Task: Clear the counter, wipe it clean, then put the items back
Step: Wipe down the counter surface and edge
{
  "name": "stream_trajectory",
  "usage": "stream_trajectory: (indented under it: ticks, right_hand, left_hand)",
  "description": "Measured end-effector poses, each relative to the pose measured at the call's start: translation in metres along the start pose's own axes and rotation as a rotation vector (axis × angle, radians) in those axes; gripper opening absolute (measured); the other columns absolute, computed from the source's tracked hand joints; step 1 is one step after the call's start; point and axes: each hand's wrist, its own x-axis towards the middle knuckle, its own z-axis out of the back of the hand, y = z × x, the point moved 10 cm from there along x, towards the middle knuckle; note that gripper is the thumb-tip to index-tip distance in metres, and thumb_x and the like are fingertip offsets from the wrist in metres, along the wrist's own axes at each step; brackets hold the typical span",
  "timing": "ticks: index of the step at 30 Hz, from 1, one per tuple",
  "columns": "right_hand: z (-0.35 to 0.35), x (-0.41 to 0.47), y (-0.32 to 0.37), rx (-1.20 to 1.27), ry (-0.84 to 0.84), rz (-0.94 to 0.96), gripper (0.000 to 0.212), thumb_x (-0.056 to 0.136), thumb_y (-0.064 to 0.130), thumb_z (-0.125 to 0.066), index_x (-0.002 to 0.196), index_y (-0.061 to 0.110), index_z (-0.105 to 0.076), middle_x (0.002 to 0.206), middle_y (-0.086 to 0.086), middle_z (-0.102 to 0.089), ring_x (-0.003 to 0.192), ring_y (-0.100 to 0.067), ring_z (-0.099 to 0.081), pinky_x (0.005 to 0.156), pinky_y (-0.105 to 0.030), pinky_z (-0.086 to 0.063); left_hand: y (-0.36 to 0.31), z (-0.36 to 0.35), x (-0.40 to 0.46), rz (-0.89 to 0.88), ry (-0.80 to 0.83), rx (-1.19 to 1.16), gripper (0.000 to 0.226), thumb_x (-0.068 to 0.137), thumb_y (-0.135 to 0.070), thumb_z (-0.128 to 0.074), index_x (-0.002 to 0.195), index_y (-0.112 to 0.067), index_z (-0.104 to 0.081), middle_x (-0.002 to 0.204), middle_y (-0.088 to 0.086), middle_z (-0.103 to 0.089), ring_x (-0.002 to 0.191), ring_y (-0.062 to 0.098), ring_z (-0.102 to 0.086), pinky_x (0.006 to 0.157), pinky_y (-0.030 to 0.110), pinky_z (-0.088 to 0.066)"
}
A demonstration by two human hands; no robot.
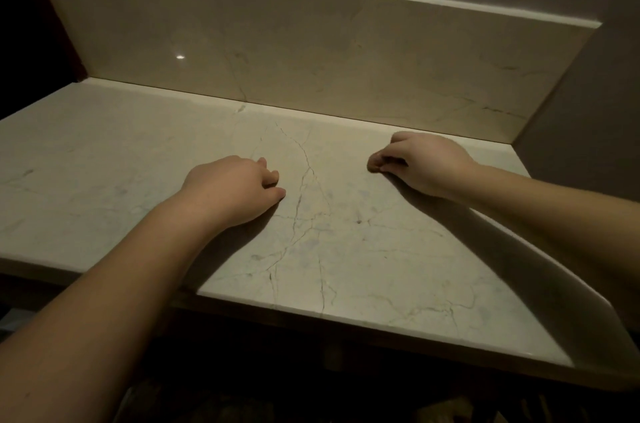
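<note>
Under both of your palms lies the table (346, 249), a pale marble slab with thin dark veins, dim lit. Your left hand (235, 188) rests palm down on it, fingers curled loosely under, thumb tip touching the stone; nothing shows in its grip. Your right hand (422, 163) sits well apart from the left, knuckles up, fingertips (375, 163) bunched together against the thumb as if pinching, but whether anything is caught between them cannot be told. A branching vein runs between the two hands, toward you. Beyond the fingers of both hands rises the backsplash (294, 52), the same polished stone, with one small glint of light on it, beyond your left hand and to its left. Right of your right hand, the wall (588, 128) closes off the end of the slab. Both forearms reach in bare from the near edge, casting shadows to their right. Below the near edge the space is too dark to read.
</note>
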Motion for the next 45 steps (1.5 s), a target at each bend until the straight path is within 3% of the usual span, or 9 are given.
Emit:
stream_trajectory:
  ticks: [6, 13, 23, 28, 32, 36, 39, 42, 45]
  right_hand:
    - [-0.010, 0.053, -0.005, -0.002, -0.018, -0.075, 0.031, 0.096, 0.041, -0.050, 0.108, 0.019, -0.069, 0.101, -0.003, -0.057, 0.100, -0.027, -0.055, 0.069, -0.033, -0.040]
    - [0.008, -0.044, 0.065, 0.143, 0.015, 0.291, 0.018, 0.093, 0.036, -0.057, 0.107, 0.038, -0.068, 0.091, 0.011, -0.052, 0.075, -0.003, -0.041, 0.057, -0.027, -0.032]
    - [-0.008, 0.025, 0.040, 0.096, -0.016, 0.090, 0.027, 0.095, 0.037, -0.053, 0.110, 0.022, -0.068, 0.102, 0.004, -0.056, 0.096, -0.019, -0.055, 0.067, -0.030, -0.035]
    - [0.005, -0.043, 0.094, 0.235, -0.011, 0.315, 0.018, 0.092, 0.041, -0.053, 0.104, 0.043, -0.067, 0.092, 0.011, -0.052, 0.079, -0.003, -0.044, 0.061, -0.027, -0.037]
    - [0.012, -0.091, 0.108, 0.228, 0.006, 0.442, 0.023, 0.088, 0.049, -0.041, 0.103, 0.039, -0.055, 0.088, 0.009, -0.056, 0.074, -0.007, -0.050, 0.049, -0.022, -0.032]
    - [0.007, -0.048, 0.063, 0.162, -0.016, 0.185, 0.020, 0.092, 0.045, -0.051, 0.104, 0.042, -0.066, 0.096, 0.012, -0.054, 0.085, -0.008, -0.051, 0.058, -0.028, -0.039]
    - [-0.002, -0.015, 0.047, 0.139, -0.014, 0.022, 0.026, 0.094, 0.040, -0.054, 0.109, 0.026, -0.069, 0.102, 0.007, -0.056, 0.097, -0.018, -0.056, 0.069, -0.032, -0.041]
    - [-0.001, -0.024, 0.068, 0.152, -0.028, 0.020, 0.028, 0.094, 0.040, -0.053, 0.111, 0.025, -0.069, 0.101, 0.005, -0.056, 0.094, -0.019, -0.057, 0.070, -0.034, -0.044]
    - [0.009, -0.063, 0.100, 0.213, 0.016, 0.108, 0.020, 0.093, 0.042, -0.055, 0.107, 0.040, -0.068, 0.095, 0.012, -0.053, 0.086, -0.007, -0.053, 0.068, -0.030, -0.046]
  left_hand:
    - [0.000, 0.000, -0.002, 0.022, -0.004, -0.035, 0.047, 0.099, -0.053, -0.034, 0.144, -0.041, -0.039, 0.158, -0.018, -0.020, 0.141, 0.017, -0.032, 0.104, 0.042, -0.042]
    - [0.003, -0.001, -0.001, 0.038, -0.001, -0.054, 0.046, 0.099, -0.052, -0.034, 0.143, -0.041, -0.040, 0.157, -0.019, -0.020, 0.140, 0.019, -0.033, 0.102, 0.042, -0.042]
    - [0.006, -0.003, 0.001, 0.064, -0.030, -0.115, 0.045, 0.098, -0.052, -0.038, 0.140, -0.041, -0.045, 0.156, -0.022, -0.022, 0.139, 0.017, -0.036, 0.105, 0.041, -0.040]
    - [0.001, -0.004, -0.005, 0.060, -0.048, -0.074, 0.046, 0.099, -0.050, -0.034, 0.144, -0.040, -0.040, 0.157, -0.018, -0.020, 0.140, 0.019, -0.034, 0.103, 0.043, -0.043]
    - [0.001, -0.001, -0.005, 0.059, -0.056, -0.087, 0.045, 0.099, -0.050, -0.036, 0.142, -0.040, -0.043, 0.157, -0.019, -0.022, 0.139, 0.017, -0.034, 0.104, 0.042, -0.041]
    - [0.001, -0.001, -0.005, 0.050, -0.043, -0.097, 0.047, 0.098, -0.054, -0.034, 0.142, -0.038, -0.045, 0.157, -0.017, -0.025, 0.138, 0.019, -0.037, 0.103, 0.042, -0.042]
    - [-0.001, -0.001, -0.007, 0.037, -0.043, -0.079, 0.051, 0.098, -0.057, -0.031, 0.143, -0.037, -0.044, 0.157, -0.014, -0.025, 0.138, 0.021, -0.037, 0.101, 0.042, -0.042]
    - [-0.001, 0.000, -0.008, 0.021, -0.036, -0.066, 0.053, 0.098, -0.059, -0.029, 0.143, -0.036, -0.044, 0.157, -0.012, -0.027, 0.137, 0.022, -0.037, 0.101, 0.043, -0.042]
    - [-0.004, 0.002, -0.011, 0.004, -0.039, -0.008, 0.053, 0.097, -0.061, -0.030, 0.139, -0.035, -0.049, 0.151, -0.008, -0.039, 0.131, 0.023, -0.044, 0.094, 0.042, -0.044]
